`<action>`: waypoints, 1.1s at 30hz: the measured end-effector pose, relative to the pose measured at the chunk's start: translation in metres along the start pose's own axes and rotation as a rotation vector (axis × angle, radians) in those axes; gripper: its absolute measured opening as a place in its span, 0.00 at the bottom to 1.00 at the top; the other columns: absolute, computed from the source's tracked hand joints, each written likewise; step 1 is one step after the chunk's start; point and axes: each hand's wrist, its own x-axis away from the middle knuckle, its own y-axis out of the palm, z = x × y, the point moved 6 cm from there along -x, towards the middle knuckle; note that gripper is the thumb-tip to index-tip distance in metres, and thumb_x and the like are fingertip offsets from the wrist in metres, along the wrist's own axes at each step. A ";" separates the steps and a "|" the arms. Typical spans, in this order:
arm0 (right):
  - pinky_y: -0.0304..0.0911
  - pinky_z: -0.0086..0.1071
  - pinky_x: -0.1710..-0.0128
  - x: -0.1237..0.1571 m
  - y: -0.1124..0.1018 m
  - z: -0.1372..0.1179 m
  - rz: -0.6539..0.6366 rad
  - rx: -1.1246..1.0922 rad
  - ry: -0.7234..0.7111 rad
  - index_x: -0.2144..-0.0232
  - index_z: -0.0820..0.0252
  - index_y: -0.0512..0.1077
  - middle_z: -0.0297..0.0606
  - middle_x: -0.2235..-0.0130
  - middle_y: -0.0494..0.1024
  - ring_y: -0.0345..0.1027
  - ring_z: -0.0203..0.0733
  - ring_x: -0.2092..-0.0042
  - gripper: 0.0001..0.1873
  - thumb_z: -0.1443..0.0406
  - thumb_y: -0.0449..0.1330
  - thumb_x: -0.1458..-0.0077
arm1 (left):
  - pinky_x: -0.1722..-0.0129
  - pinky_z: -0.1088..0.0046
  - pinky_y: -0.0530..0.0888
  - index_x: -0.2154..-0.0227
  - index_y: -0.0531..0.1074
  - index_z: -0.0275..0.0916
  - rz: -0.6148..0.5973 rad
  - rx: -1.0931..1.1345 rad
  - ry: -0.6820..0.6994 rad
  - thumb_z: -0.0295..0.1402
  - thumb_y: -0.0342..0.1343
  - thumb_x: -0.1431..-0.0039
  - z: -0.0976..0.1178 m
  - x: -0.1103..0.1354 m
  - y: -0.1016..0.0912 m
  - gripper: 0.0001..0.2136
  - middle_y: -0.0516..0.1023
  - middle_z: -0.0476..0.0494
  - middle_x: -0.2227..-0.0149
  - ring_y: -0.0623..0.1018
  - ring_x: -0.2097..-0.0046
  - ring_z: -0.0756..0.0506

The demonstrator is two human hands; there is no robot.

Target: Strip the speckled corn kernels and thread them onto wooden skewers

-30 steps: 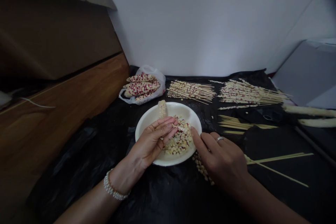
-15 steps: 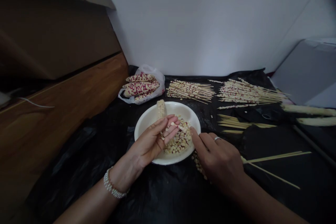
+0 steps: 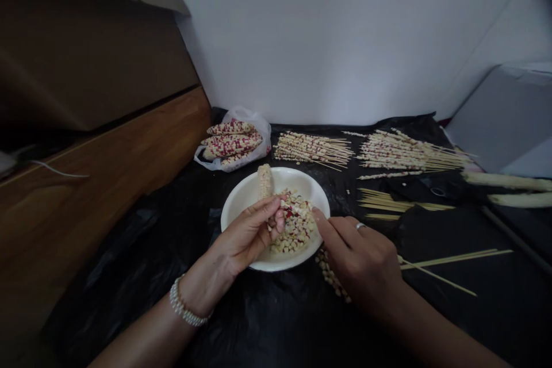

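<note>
Over a white bowl [image 3: 235, 195] of loose corn kernels [image 3: 288, 238], my two hands meet. My left hand [image 3: 248, 236] is closed, thumb and fingertips pinching a pale corn kernel [image 3: 282, 203] at the tip of a wooden skewer [image 3: 304, 210]. Several kernels are threaded along that skewer's front part. My right hand [image 3: 364, 259] grips the skewer from the right side, and its thin bare end sticks out behind the hand. Inside the bowl, a stripped corn cob [image 3: 264, 180] leans on the far rim. More kernels [image 3: 330, 276] lie beside the bowl, partly under my right hand.
A plastic bag [image 3: 263, 126] holds several speckled corn cobs [image 3: 233, 142]. Two piles of kernel-threaded skewers [image 3: 308, 148] [image 3: 397, 150] lie along the wall. Bare skewers [image 3: 397, 201] rest nearer, with peeled pale stalks [image 3: 517, 200] at right. Black plastic sheeting [image 3: 172, 241] covers the surface.
My left hand's fingers, earlier spread with kernels on them, have curled into a pinch at the skewer's tip. The skewer's rear end has swung slightly upward; my right hand has barely moved.
</note>
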 end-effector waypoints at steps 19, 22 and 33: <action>0.52 0.32 0.76 0.000 -0.001 -0.003 -0.026 0.019 0.010 0.54 0.73 0.72 0.39 0.74 0.72 0.62 0.36 0.73 0.16 0.75 0.51 0.43 | 0.68 0.84 0.73 0.68 0.78 0.32 0.050 -0.223 0.179 0.25 0.64 0.51 0.007 0.002 0.005 0.06 0.77 0.48 0.75 0.74 0.73 0.55; 0.51 0.32 0.76 -0.001 -0.001 -0.001 -0.023 0.028 0.006 0.55 0.73 0.72 0.38 0.74 0.72 0.61 0.35 0.74 0.16 0.76 0.52 0.43 | 0.65 0.83 0.74 0.65 0.77 0.33 0.060 -0.165 0.098 0.22 0.62 0.50 0.003 0.002 0.004 0.07 0.79 0.46 0.70 0.77 0.69 0.54; 0.53 0.31 0.75 0.000 -0.001 0.001 -0.008 0.009 0.010 0.53 0.72 0.71 0.38 0.73 0.73 0.63 0.34 0.73 0.17 0.76 0.51 0.44 | 0.65 0.83 0.77 0.65 0.77 0.31 0.131 -0.111 0.178 0.20 0.59 0.48 0.009 0.002 0.001 0.07 0.80 0.43 0.69 0.79 0.68 0.53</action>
